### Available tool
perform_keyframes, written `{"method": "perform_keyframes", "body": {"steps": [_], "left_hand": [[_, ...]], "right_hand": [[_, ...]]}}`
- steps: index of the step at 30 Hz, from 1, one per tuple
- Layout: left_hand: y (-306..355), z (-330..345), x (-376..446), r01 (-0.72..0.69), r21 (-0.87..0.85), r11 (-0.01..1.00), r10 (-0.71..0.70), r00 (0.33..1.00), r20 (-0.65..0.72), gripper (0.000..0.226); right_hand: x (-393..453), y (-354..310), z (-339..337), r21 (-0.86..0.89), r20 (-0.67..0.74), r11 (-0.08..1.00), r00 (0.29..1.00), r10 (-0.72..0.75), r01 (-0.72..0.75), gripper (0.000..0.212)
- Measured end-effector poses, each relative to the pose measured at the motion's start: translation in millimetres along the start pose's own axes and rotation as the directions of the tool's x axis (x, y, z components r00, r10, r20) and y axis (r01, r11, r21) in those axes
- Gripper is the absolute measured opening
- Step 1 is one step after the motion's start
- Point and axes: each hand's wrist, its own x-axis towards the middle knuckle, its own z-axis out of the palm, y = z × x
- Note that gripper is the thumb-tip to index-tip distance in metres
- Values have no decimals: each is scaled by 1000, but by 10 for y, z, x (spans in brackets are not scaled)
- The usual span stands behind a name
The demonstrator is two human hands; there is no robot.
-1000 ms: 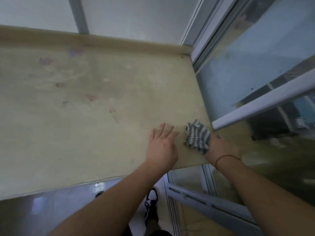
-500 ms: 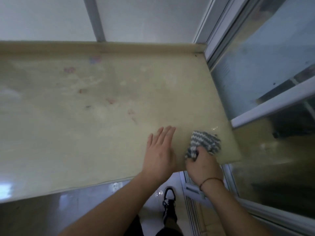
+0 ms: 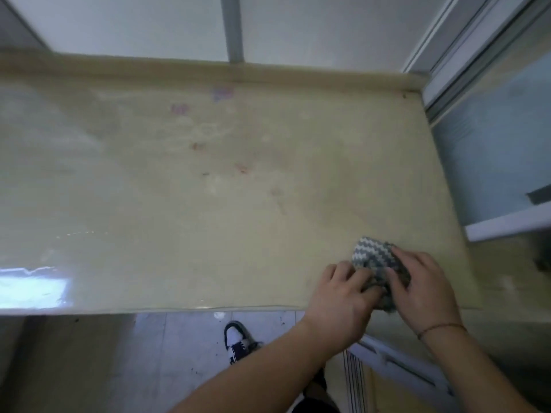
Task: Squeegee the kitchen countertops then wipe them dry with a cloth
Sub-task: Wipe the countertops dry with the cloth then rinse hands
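A black-and-white shoe (image 3: 237, 341) stands on the floor below the counter edge. At the countertop's (image 3: 208, 204) near right corner, the left hand (image 3: 343, 296) and right hand (image 3: 423, 287) both grip the striped cloth (image 3: 374, 257). Faint pink stains (image 3: 222, 92) lie farther back, near the wall.

left hand (image 3: 343, 296): was flat on the worktop (image 3: 208, 189) with fingers straight, beside the cloth; now fingers curled onto the cloth's near-left edge, touching it.
right hand (image 3: 423, 290): 1 s ago behind the cloth with wrist off the right edge; now lies over the cloth's right side, fingers spread on it.
cloth (image 3: 372, 257): shifted away from the right edge, now bunched between both hands, near the front edge.
hands: were apart, now nearly touching across the cloth.
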Motion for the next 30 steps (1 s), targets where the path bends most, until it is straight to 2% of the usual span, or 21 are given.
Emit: {"method": "perform_keyframes", "body": {"steps": [4, 7, 12, 16, 22, 30], "left_hand": [[-115, -103, -89, 8, -9, 1000, -7, 998, 62, 18], [-242, -240, -218, 19, 0, 1000, -18, 997, 70, 17], [-551, -504, -543, 88, 51, 995, -89, 996, 18, 15], [-856, -738, -833, 206, 106, 973, -200, 978, -60, 12], [-1326, -1138, -1362, 402, 183, 897, -378, 913, -150, 14], [-1869, -1581, -1992, 621, 224, 751, -531, 770, -355, 13]], "right_hand": [[-46, -225, 156, -34, -55, 999, 998, -32, 31, 39], [-72, -448, 274, -20, -46, 999, 998, -43, 42, 42], [-104, -922, 411, 22, 4, 990, 990, -138, 138, 46], [-81, -1396, 596, 74, 43, 960, 961, -273, 269, 44], [-75, -2196, 921, 162, 51, 882, 889, -455, 442, 34], [-76, -3269, 1322, 231, 47, 786, 800, -598, 574, 36]]}}
